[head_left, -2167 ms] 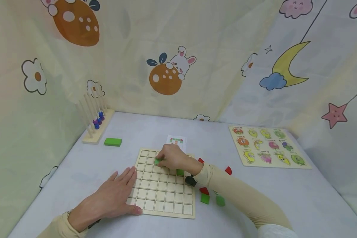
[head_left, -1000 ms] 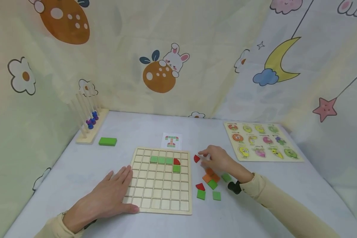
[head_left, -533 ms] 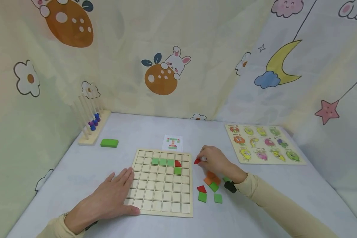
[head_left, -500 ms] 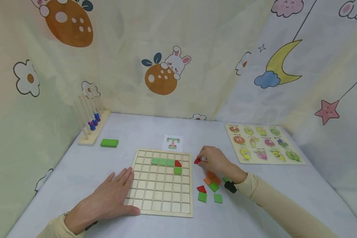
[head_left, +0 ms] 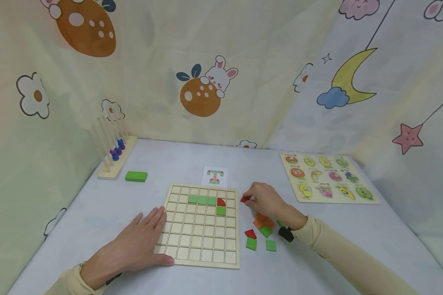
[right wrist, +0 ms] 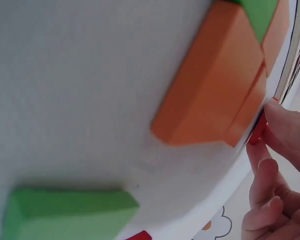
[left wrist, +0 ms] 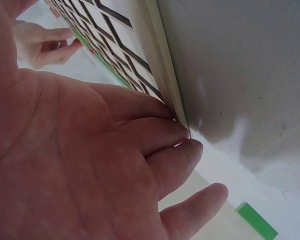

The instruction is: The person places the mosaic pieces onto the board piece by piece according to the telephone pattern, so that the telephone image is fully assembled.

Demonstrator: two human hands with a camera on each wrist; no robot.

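Observation:
A pale wooden grid board (head_left: 195, 241) lies flat on the white table. Along its left edge rests my left hand (head_left: 136, 241), fingers straight; the left wrist view shows its fingertips (left wrist: 192, 150) against the board's side. Three green square tiles (head_left: 202, 200) sit in a row on the board. A red quarter-round tile (head_left: 221, 202) ends that row, with a green tile (head_left: 220, 211) just below it. Right of the board, my right hand (head_left: 267, 200) pinches another red tile (right wrist: 260, 127) between thumb and fingers, low over the table.
Loose orange tiles (head_left: 258, 223), a red tile (head_left: 250, 234) and several green tiles (head_left: 251, 243) lie near my right wrist. Behind the board is a pattern card (head_left: 215, 176). Farther out are a green block (head_left: 135, 176), a peg stand (head_left: 112, 172) and a fruit puzzle (head_left: 334, 186).
My right hand let go of a green tile on the board and moved right to the red tile, which it now pinches. My left hand has stayed at the board's edge.

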